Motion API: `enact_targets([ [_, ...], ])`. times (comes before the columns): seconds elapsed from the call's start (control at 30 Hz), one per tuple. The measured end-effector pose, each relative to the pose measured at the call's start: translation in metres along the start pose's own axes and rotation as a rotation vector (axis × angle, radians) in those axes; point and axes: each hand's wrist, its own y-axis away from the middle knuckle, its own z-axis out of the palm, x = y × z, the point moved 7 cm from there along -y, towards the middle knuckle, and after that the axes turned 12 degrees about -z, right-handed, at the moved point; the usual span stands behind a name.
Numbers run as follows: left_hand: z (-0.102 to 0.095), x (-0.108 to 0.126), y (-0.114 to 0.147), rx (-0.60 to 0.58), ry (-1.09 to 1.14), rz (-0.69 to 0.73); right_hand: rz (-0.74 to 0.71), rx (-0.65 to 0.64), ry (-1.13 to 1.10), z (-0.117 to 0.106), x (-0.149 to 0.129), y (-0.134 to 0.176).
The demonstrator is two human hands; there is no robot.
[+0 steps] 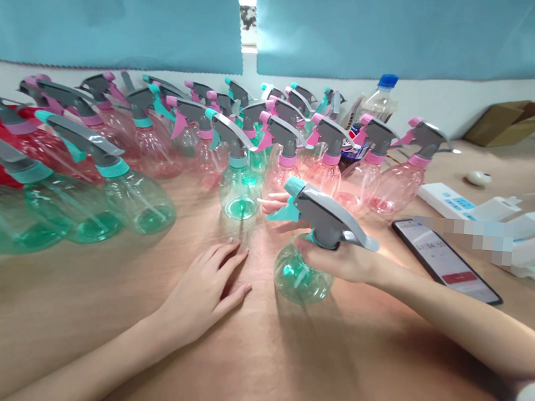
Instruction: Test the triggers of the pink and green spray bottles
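Observation:
A clear green spray bottle point(302, 280) with a grey and turquoise trigger head stands upright near the middle of the table. My right hand point(343, 261) wraps its neck from the right, thumb across the front and fingers reaching out behind the head. Whether the base touches the table is unclear. Flat on the table to the left, my left hand point(208, 282) is open and holds nothing. Just beyond the hands is another green spray bottle point(239, 189). A pink spray bottle point(283, 171) stands beside that one, partly hidden by the held bottle's head.
Several green spray bottles point(140, 206) crowd the left side, with pink ones behind. At right lie a phone point(448, 258), a white power strip point(447, 202) with plugs, and a small white object point(478, 178). A cardboard box point(500, 123) and a blue-capped bottle point(381, 101) are farther back.

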Motion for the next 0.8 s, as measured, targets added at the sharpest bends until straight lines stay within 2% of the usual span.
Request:
enact_targets([
  [0.33,-0.0007,0.0006,0.0002,-0.007,-0.009,0.0,0.046,0.002,0.019,-0.0017,0.0022,0.0013],
  [0.57,-0.0005,0.0009,0.0003,-0.002,-0.018,0.005,0.022,0.006,-0.05,-0.0018,0.0029,0.003],
  [0.8,-0.0001,0.0011,0.0003,0.001,-0.022,0.013,0.05,-0.018,0.008,-0.0024,0.001,0.0001],
])
